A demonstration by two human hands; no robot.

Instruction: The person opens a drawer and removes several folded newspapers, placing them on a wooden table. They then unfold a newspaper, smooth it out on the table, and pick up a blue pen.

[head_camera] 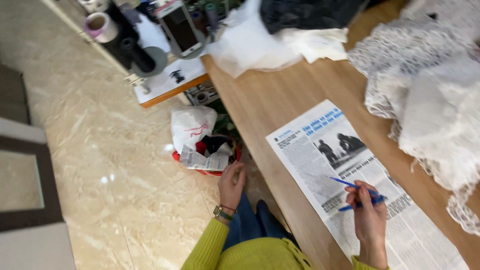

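Right hand (369, 216) closed around two blue pens (356, 192) over newspaper (330, 165) on tabletop (270, 100), left hand (231, 184) loosely open, fingertips at red bin (210, 170) rim on floor (115, 165)

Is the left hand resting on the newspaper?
No, the left hand reaches down off the table toward the red waste bin; only the right hand is over the newspaper.
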